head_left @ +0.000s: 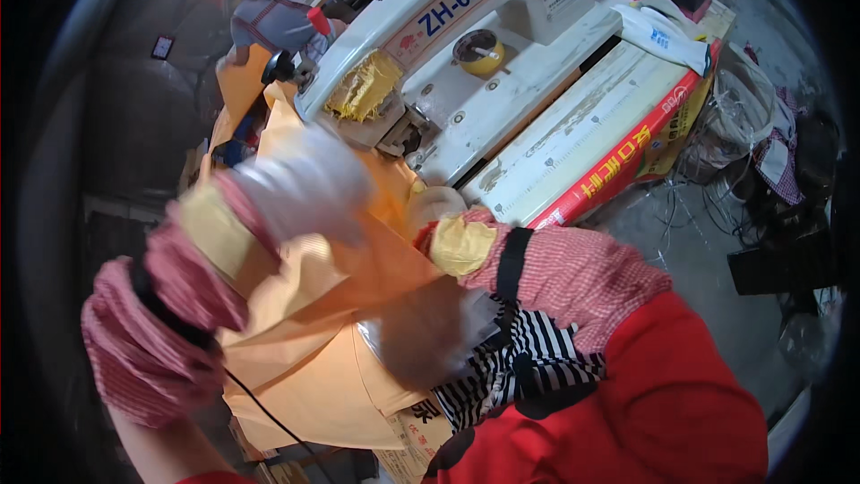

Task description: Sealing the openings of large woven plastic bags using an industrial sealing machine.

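Observation:
A large pale-orange sheet material, folded in several layers, lies before me under a big white machine that looks like an industrial sewing machine. My left hand, in a whitish glove, is raised over the sheet and smeared by motion, so its fingers do not show. At the machine's near edge is my right hand, pale and mostly hidden beyond its cuff; what its fingers do is unclear. A blurred brown patch with a clear, plastic-like edge sits over the sheet by my lap.
A yellow cloth is wrapped on the machine's head. On its bed stands a yellow round container. A worn board with a red printed edge lies to the right, near a white bag. Another person is at the far left.

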`<state>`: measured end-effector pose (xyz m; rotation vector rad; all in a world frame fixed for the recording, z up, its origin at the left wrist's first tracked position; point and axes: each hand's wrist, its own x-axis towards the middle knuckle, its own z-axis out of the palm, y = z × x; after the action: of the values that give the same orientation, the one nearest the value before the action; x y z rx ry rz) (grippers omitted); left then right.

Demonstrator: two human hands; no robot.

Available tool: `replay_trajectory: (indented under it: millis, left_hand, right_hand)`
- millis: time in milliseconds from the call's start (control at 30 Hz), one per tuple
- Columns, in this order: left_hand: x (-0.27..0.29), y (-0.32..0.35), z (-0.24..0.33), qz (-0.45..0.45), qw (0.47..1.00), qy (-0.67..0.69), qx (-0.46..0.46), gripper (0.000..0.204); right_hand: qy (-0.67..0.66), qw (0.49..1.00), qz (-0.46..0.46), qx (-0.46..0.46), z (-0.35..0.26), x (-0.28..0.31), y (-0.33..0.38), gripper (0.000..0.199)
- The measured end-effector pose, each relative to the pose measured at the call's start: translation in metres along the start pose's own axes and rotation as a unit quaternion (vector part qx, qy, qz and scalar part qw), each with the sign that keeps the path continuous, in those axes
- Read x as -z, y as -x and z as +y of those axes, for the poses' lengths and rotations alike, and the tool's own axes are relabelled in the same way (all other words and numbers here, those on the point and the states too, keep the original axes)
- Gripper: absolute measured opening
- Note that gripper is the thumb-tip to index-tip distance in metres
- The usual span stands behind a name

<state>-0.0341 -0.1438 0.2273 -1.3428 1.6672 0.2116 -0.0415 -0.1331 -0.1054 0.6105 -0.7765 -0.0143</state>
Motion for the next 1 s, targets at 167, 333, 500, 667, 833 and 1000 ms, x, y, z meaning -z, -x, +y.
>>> replay_trajectory:
  millis: [167,333,500,667,833,1000]
  left_hand:
    - [-0.046,0.030,0.043,0.230,0.861,0.314,-0.327,0.019]
    - [-0.091,-0.012,0.138,0.198,0.880,0.353,-0.247,0.009]
    - [-0.093,-0.048,0.086,0.144,0.963,0.207,-0.095,0.013]
    - [-0.136,-0.094,0.017,0.148,0.972,0.160,0.084,0.011]
    - [-0.197,-0.069,-0.052,0.219,0.935,0.163,0.225,0.012]
    - [-0.152,0.064,0.038,0.254,0.956,0.085,0.118,0.004]
  right_hand:
    - [-0.418,0.896,-0.110,0.099,0.009,-0.029,-0.001,0.028]
    - [-0.803,0.526,-0.204,0.194,0.016,-0.054,-0.047,0.029]
    - [-0.934,0.135,-0.233,0.233,0.014,-0.086,-0.081,0.030]
    - [-0.856,-0.342,-0.349,0.167,-0.006,-0.090,-0.070,0.036]
    - [-0.912,-0.266,-0.267,0.163,0.046,-0.077,-0.083,0.049]
    - [-0.989,0.080,-0.070,0.106,0.052,-0.094,-0.093,0.013]
